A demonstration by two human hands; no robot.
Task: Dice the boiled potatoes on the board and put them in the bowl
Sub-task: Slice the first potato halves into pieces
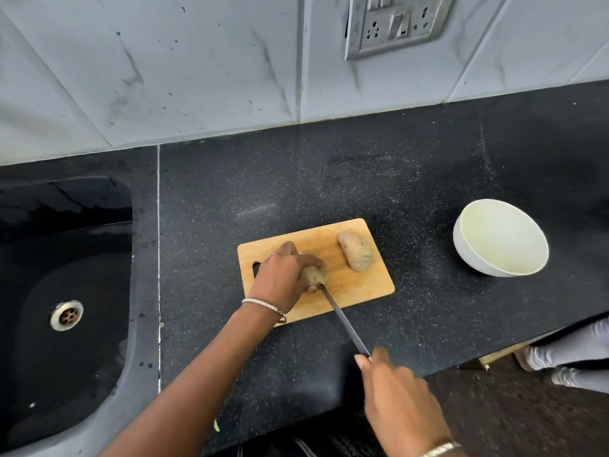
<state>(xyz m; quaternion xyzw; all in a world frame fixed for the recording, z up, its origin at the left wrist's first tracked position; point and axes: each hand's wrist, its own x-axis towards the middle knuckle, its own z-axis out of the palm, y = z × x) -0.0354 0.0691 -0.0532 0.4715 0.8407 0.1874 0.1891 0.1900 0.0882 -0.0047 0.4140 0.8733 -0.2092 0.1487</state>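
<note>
Two potatoes: in the head view both lie on the board (362, 288); the held potato (315, 275) is near its left end, the whole potato (356, 255) at its far right corner, apart from the first.
Left hand (283, 272): its fingers curl over the held potato and press it to the board.
Right hand (395, 400): it grips the handle of the knife (346, 321) beyond the board's near edge; the blade tip touches the held potato.
Bowl (461, 249): white, toward the right end of the worktop (329, 179), well apart from the board; I see no pieces inside.
Handling: a boiled potato is probably soft and a little slippery, and may crumble under hard pressure; better to hold it lightly from above, fingertips away from the blade.
</note>
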